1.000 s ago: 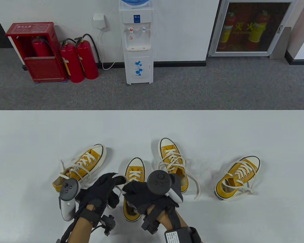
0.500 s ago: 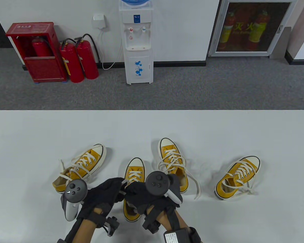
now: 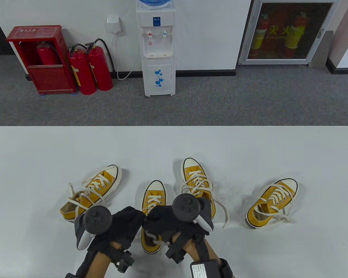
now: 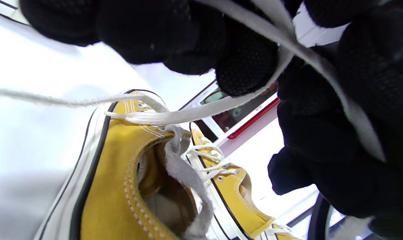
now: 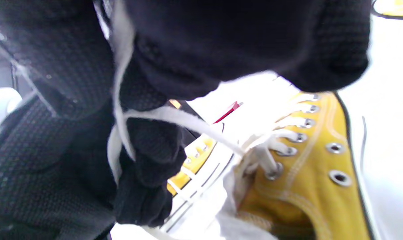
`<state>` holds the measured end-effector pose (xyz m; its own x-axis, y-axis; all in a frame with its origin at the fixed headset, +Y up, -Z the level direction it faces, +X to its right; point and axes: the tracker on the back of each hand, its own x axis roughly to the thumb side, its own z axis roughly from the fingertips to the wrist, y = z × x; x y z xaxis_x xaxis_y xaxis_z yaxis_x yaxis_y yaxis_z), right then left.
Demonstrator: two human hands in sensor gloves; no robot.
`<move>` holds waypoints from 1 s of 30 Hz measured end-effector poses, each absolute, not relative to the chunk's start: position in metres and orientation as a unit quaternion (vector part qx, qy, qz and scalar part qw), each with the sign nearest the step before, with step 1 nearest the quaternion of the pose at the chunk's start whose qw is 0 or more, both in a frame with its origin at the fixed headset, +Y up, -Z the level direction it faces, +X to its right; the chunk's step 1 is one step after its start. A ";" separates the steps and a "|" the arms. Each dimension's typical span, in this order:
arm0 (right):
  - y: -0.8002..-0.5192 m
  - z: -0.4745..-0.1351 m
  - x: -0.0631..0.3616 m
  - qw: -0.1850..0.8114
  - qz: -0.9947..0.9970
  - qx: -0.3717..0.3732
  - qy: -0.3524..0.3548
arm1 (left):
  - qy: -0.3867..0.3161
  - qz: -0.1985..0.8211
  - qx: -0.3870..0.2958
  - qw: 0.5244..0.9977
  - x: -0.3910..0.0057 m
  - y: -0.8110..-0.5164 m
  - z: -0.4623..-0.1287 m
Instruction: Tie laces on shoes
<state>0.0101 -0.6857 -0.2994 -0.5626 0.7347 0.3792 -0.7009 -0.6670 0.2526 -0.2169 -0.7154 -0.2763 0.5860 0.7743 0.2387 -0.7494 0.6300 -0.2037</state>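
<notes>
Several yellow canvas shoes with white laces lie on the white table (image 3: 174,144). The near middle shoe (image 3: 153,199) points away from me, its heel half hidden under my hands. My left hand (image 3: 127,220) and right hand (image 3: 159,215) meet above its opening, fingers curled. In the left wrist view the left fingers (image 4: 241,63) pinch a taut white lace (image 4: 188,115) that runs down to the shoe's (image 4: 121,180) top eyelets. The right wrist view, blurred, shows the right hand's fingers (image 5: 201,50) curled round a lace strand (image 5: 174,118) that leads to the eyelets (image 5: 288,151).
Three other yellow shoes lie around: one at the left (image 3: 95,189), one just right of the hands (image 3: 197,182) with long loose laces, one far right (image 3: 274,201). Beyond the table's far edge stand a water dispenser (image 3: 158,49) and red fire extinguishers (image 3: 90,69).
My left hand has moved right, close against the right hand, its tracker shifting right too. The right hand stayed over the middle shoe, shifting slightly. The shoes have not moved.
</notes>
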 end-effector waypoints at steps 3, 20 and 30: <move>-0.686 -0.302 0.015 0.426 0.874 0.233 0.024 | -0.166 0.430 -0.049 0.886 -0.219 -0.713 -0.277; -0.684 -0.307 0.036 0.492 0.844 0.206 -0.051 | -0.206 0.425 -0.102 0.876 -0.205 -0.711 -0.274; -0.665 -0.294 0.042 0.484 0.842 0.190 -0.141 | -0.144 0.595 -0.110 0.783 -0.231 -0.726 -0.283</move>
<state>0.0420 -0.6648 -0.2943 -0.4588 0.7626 0.4560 -0.8693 -0.4914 -0.0528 -0.2307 -0.7258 -0.2833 0.2507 0.9635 0.0939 -0.9004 0.2677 -0.3430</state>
